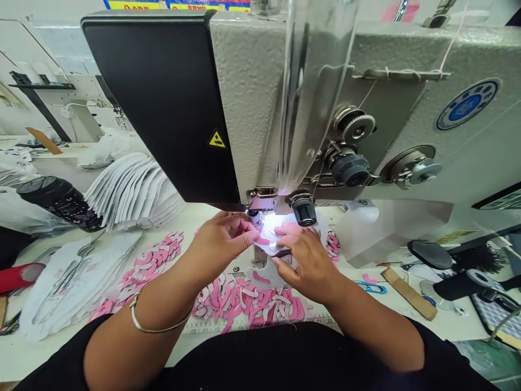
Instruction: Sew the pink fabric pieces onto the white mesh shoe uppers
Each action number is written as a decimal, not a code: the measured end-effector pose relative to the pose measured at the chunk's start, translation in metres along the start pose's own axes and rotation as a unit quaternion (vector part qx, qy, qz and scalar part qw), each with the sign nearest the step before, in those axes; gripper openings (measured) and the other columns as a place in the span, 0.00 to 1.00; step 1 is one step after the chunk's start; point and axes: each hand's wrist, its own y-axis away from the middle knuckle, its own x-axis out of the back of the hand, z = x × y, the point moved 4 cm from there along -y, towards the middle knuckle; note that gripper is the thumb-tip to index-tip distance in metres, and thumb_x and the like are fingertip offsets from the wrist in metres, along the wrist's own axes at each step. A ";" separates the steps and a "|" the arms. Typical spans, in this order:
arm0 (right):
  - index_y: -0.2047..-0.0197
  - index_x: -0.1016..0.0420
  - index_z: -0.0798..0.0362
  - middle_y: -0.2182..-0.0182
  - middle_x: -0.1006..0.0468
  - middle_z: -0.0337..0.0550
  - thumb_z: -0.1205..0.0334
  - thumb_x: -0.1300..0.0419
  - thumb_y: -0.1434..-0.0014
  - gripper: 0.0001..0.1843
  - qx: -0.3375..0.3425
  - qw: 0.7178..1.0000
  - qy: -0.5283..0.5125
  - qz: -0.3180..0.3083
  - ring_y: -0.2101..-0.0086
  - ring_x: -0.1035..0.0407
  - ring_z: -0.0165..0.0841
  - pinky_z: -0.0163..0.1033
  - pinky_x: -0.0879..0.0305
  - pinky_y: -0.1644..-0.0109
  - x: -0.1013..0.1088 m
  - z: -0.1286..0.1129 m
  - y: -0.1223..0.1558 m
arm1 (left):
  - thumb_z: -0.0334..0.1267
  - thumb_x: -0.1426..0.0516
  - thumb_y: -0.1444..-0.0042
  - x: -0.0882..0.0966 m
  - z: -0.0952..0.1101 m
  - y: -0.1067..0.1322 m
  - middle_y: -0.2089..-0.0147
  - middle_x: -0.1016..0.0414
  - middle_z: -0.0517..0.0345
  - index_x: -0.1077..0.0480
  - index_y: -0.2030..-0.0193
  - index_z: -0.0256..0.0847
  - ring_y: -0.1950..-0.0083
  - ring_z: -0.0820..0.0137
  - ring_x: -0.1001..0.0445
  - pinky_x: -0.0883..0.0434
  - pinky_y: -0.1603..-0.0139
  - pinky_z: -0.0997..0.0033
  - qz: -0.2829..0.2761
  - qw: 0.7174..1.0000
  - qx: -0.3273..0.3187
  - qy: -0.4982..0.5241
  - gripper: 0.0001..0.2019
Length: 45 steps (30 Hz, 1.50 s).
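Observation:
A grey industrial sewing machine (285, 92) fills the upper view, its lamp lighting the needle area. Under the needle lies a white mesh fabric piece (272, 231). My left hand (222, 239) pinches a small pink cut piece (262, 240) against the mesh with fingers closed. My right hand (305, 258) presses down on the mesh from the right, fingers curled on its edge. A thin metal bangle (157, 327) circles my left wrist. A pile of pink and white cut pieces (248, 301) lies just in front of my hands.
A fanned stack of white mesh panels (134, 190) stands at the left, with more pink pieces (152, 260) beside it. Scissors rest on white panels (77, 271) at far left. Blue thread snips (372, 287), a cardboard strip (409, 293) and black tools (459, 282) lie at the right.

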 end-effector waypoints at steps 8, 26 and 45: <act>0.49 0.32 0.49 0.52 0.22 0.47 0.73 0.41 0.40 0.17 0.021 0.999 0.029 0.027 0.50 0.28 0.38 0.49 0.36 0.44 -0.010 0.006 0.003 | 0.42 0.32 0.52 -0.008 -0.003 -0.002 0.64 0.24 0.53 0.22 0.75 0.42 0.59 0.63 0.28 0.31 0.55 0.68 0.035 0.998 -0.030 -0.042 0.08; 0.53 0.24 0.48 0.55 0.21 0.44 0.74 0.43 0.39 0.15 0.042 0.997 0.039 0.043 0.52 0.27 0.35 0.46 0.35 0.46 -0.003 0.003 -0.001 | 0.47 0.37 0.46 -0.017 -0.014 0.007 0.57 0.26 0.52 0.25 0.70 0.41 0.62 0.67 0.30 0.35 0.69 0.72 -0.008 1.000 -0.001 0.020 0.11; 0.52 0.23 0.49 0.55 0.21 0.45 0.75 0.42 0.38 0.15 0.036 0.999 0.015 0.027 0.51 0.27 0.36 0.48 0.35 0.44 -0.004 0.005 0.000 | 0.45 0.38 0.46 -0.019 -0.010 0.004 0.69 0.29 0.60 0.31 0.70 0.40 0.70 0.73 0.34 0.37 0.69 0.73 -0.025 0.997 0.062 -0.036 0.12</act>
